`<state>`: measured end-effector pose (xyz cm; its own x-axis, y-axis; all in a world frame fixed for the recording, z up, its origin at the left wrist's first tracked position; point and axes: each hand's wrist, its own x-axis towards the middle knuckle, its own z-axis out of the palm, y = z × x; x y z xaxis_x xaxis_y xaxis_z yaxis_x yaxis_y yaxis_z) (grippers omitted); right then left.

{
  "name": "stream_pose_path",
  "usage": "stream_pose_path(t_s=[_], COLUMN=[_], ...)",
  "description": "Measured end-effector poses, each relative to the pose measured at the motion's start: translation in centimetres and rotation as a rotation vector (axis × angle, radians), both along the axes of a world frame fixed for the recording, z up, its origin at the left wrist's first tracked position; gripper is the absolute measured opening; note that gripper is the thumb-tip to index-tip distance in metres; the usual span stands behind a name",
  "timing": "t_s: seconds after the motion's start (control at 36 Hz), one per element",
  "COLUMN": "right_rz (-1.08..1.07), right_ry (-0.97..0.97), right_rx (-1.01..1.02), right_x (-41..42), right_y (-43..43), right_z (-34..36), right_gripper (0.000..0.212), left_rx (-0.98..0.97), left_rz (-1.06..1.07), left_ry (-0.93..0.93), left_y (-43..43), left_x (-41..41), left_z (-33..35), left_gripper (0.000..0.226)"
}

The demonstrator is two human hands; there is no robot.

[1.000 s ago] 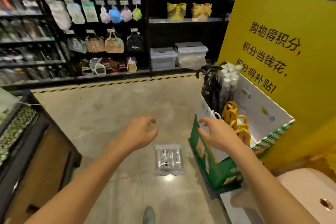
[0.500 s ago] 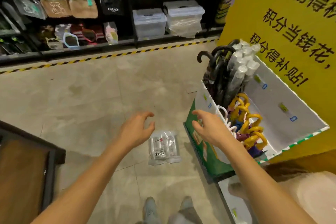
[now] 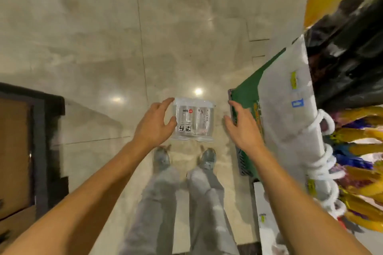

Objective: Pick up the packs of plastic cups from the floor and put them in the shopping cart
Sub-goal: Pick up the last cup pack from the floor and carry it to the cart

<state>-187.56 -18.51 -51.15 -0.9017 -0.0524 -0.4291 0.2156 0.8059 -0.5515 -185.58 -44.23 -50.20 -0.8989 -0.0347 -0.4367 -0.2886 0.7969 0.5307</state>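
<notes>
A clear pack of plastic cups lies flat on the grey tiled floor just beyond my two shoes. My left hand hovers at the pack's left edge with fingers spread, its fingertips overlapping the wrapper. My right hand hangs open a little to the right of the pack, apart from it, in front of the green box. Neither hand holds anything. No shopping cart is in view.
A green and white cardboard display box with black and yellow-handled umbrellas stands close on the right. A dark brown counter corner stands at the left. My legs in grey trousers are below.
The view has tilted steeply down as I bend toward the floor. Both hands have dropped to the pack, the left one reaching its left edge, the right one coming alongside.
</notes>
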Motion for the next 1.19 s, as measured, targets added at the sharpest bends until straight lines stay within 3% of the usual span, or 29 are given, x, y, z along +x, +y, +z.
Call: stream_pose_path(t_s=[0.39,0.53,0.67,0.78,0.92,1.06,1.19], right_rz=[-0.007,0.011,0.019,0.025,0.049,0.119,0.189], right_ry=[-0.305,-0.375,-0.386,-0.324,-0.269,-0.186,-0.060], right_rx=[0.037,0.027,-0.047,-0.083,-0.086,-0.092,-0.124], right_x=[-2.7,-2.9,-2.6,-2.5,-4.9,-10.6,-18.1], right_y=[0.6,0.9,0.9,0.7,-0.9,-3.8,-8.1], right_z=[-38.4,-49.1,-54.3,-54.2,-47.0,-34.0,-16.5], right_gripper=[0.062,0.067,0.069,0.068,0.068,0.067,0.065], left_rx=[-0.036,-0.055,0.197,0.279,0.309,0.283,0.272], left_rz=[-0.047,-0.073,-0.058,-0.003,0.050,0.127,0.181], left_ry=[-0.189,-0.207,-0.178,-0.140,-0.091,-0.044,0.047], left_y=[-2.1,-2.6,-2.5,-2.6,-3.9,-7.3,-11.6], left_x=[-3.3,-3.2,-2.9,-2.7,-4.0,-8.2,-14.1], left_z=[-38.2,-50.0,-56.9,-56.4,-49.3,-36.0,-18.1], left_gripper=[0.075,0.075,0.077,0.078,0.077,0.076,0.075])
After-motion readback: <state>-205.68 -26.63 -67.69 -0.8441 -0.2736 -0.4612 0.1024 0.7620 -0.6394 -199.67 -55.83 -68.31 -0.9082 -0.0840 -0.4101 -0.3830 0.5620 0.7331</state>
